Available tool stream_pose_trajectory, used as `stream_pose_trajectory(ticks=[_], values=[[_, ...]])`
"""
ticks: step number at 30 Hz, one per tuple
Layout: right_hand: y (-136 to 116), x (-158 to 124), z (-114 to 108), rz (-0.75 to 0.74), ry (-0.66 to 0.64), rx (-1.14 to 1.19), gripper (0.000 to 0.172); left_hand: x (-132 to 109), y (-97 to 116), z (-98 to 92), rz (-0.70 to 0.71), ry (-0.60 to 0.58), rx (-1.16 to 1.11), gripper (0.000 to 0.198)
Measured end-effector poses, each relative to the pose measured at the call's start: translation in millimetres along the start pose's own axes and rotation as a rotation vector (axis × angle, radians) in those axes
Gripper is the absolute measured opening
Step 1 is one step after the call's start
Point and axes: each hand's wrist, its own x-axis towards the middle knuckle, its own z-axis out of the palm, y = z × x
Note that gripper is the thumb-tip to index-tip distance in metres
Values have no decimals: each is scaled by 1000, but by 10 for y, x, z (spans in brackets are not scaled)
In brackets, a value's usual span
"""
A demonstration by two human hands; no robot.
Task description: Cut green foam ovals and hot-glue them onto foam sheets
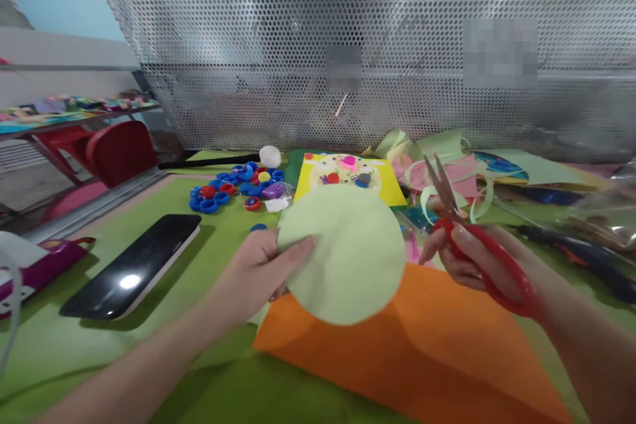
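Observation:
My left hand (263, 268) pinches the left edge of a pale green paper circle (348, 255) and holds it up over an orange paper sheet (427, 351). My right hand (470, 258) grips red-handled scissors (477, 245), fingers through the loops. The blades point up and away and stand slightly apart, just right of the circle and not touching it.
A black phone (136, 265) lies on the green tabletop (64, 344) at left. Behind are several blue and red bottle caps (233, 189), a yellow craft card with stuck-on caps (348, 179), and paper scraps (447, 159). A perforated metal screen (348, 46) closes the back.

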Motion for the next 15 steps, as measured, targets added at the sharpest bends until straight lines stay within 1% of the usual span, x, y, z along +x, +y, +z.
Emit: stream_pose_trajectory(ticks=[2,5,7,9,11,13,15], values=[[-15,44,16,-23,57,27,56,49,-20,-3,-6,39,-3,43],[-25,65,148,-10,42,-14,53,99,-76,39,2,9,1,43],[-6,68,264,-17,-6,-41,44,115,-131,90,24,-37,36,43],[29,82,345,-75,-19,-29,30,125,-188,140,59,-72,72,43],[74,121,359,-131,22,15,25,130,-233,177,107,-81,93,44],[136,191,316,-159,97,61,28,131,-262,210,175,-58,106,46],[224,280,254,-176,177,86,31,133,-278,261,277,-44,240,58]])
